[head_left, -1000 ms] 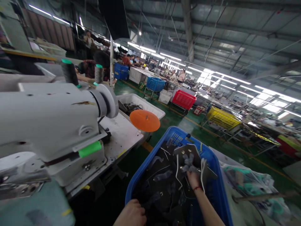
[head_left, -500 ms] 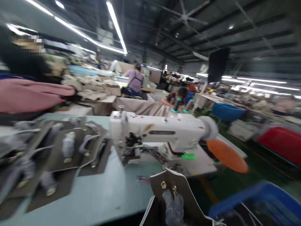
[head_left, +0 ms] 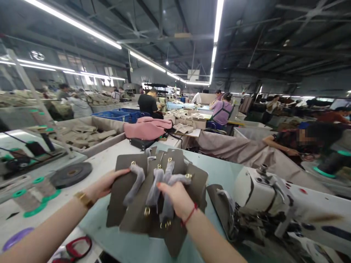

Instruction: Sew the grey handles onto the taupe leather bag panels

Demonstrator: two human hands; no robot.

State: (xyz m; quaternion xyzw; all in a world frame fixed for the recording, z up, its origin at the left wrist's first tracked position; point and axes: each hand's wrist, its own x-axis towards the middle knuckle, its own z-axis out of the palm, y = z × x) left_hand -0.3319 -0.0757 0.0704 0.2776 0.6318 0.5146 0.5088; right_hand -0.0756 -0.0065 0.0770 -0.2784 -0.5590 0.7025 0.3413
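Note:
Several dark grey-brown bag panels [head_left: 131, 215] lie overlapping on the pale blue tabletop [head_left: 109, 237], with gold-coloured metal fittings. Handles wrapped in grey film [head_left: 135, 184] cross their faces. At the left edge of the pile, my left hand [head_left: 105, 184] grips a panel, thumb on top and the other fingers mostly hidden. My right hand [head_left: 178, 201] is closed over a wrapped handle in the middle of the pile; its underside is out of sight. Another panel [head_left: 221, 208] lies apart on the right, beside the white sewing machine [head_left: 263, 193].
Thread cones [head_left: 30, 201], a dark tape roll [head_left: 71, 174] and red-handled scissors [head_left: 79, 246] are at left. A pink cloth [head_left: 148, 128] lies beyond the table. A bin of beige pieces [head_left: 90, 131] stands behind. A co-worker in purple [head_left: 222, 109] sits further off.
The view has swung left, so the sewing machine is now at the right edge. Both my hands have come into view on the panels, which are gathered closer together.

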